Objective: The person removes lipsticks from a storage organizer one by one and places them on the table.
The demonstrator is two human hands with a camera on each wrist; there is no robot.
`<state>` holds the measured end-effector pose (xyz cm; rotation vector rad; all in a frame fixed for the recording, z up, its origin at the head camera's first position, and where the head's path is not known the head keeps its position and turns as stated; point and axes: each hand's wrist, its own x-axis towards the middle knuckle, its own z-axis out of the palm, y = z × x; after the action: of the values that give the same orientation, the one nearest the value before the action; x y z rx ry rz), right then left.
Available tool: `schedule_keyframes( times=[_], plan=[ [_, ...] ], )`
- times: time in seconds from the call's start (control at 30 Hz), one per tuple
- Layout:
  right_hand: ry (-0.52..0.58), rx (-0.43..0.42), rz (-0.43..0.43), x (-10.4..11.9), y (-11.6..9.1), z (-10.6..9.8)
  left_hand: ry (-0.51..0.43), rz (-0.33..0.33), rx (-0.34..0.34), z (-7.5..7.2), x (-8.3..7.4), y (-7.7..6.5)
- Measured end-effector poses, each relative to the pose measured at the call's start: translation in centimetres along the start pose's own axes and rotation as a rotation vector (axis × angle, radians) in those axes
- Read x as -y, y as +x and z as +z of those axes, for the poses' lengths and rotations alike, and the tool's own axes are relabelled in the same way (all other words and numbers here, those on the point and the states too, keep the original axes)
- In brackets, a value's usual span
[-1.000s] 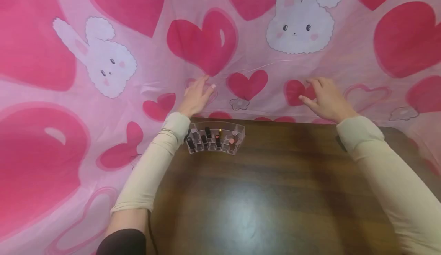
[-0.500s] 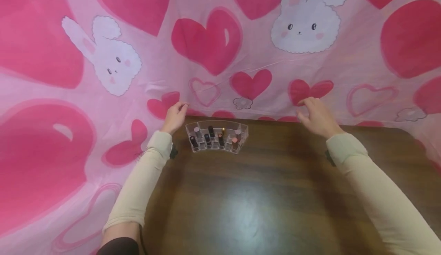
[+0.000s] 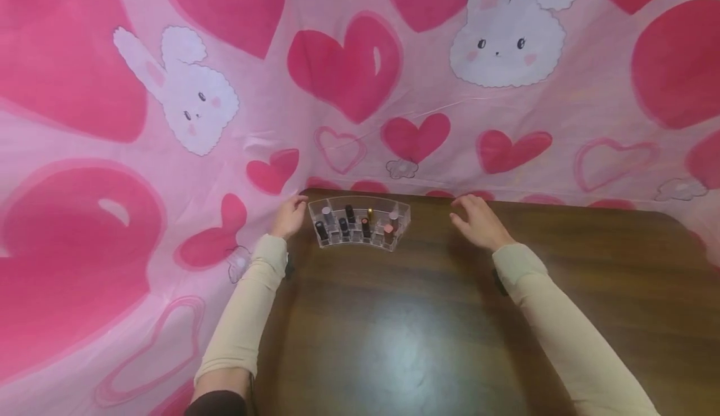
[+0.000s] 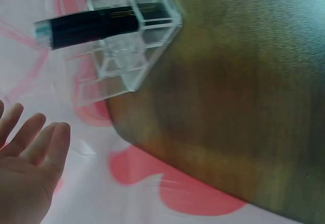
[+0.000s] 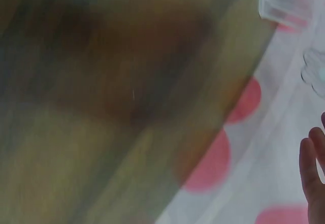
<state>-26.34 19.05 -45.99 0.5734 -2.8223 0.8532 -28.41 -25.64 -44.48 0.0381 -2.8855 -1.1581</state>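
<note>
A clear curved organizer (image 3: 360, 203) stands near the back left of the table, holding several lipsticks (image 3: 365, 227) in its stepped slots. Just left of it hangs my left hand (image 3: 290, 217), fingers extended and holding nothing; in the left wrist view the hand (image 4: 33, 168) appears with a gap between it and the organizer (image 4: 127, 76). One dark lipstick (image 4: 94, 28) stands out there. To the right of the organizer my right hand (image 3: 480, 221) is over the table with relaxed, bare fingers. The right wrist view shows only some fingers (image 5: 308, 165) and one organizer corner (image 5: 287, 3).
The brown wooden table (image 3: 405, 316) has a rounded edge at the back. A pink cloth (image 3: 422, 104) with hearts and rabbit faces hangs behind it and along the left side.
Both hands have come down from in front of the cloth. The right hand has moved left toward the organizer, and the left hand has lowered to the organizer's left side.
</note>
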Motion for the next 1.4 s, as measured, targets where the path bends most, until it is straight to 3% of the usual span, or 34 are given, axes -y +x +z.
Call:
schedule_keyframes(
  times=[0.2, 0.33, 0.43, 0.7, 1.03, 1.23, 1.4],
  plan=[
    [0.047, 0.099, 0.039, 1.1, 0.3, 3.2, -0.025, -0.088, 0.008, 0.8, 1.3, 0.1],
    [0.049, 0.165, 0.026, 2.0, 0.7, 4.8, -0.176, -0.144, 0.001, 1.1, 2.0, 0.1],
    [0.03, 0.217, 0.031, 2.7, 1.2, 5.5, -0.224, -0.152, 0.006, 1.4, 2.6, 0.2],
    [0.013, 0.265, 0.028, 3.7, 2.6, 6.5, -0.079, 0.026, 0.055, 2.4, 3.6, 1.1],
    [0.008, 0.308, 0.031, 4.5, 3.4, 7.5, 0.019, 0.036, 0.078, 2.7, 3.0, 1.2],
    [-0.023, 0.345, 0.006, 4.7, 3.8, 7.6, 0.091, 0.081, 0.091, 3.0, 3.3, 1.4],
    [-0.025, 0.39, 0.042, 5.0, 4.2, 7.6, 0.12, 0.121, 0.102, 3.2, 3.3, 1.5]
  ],
)
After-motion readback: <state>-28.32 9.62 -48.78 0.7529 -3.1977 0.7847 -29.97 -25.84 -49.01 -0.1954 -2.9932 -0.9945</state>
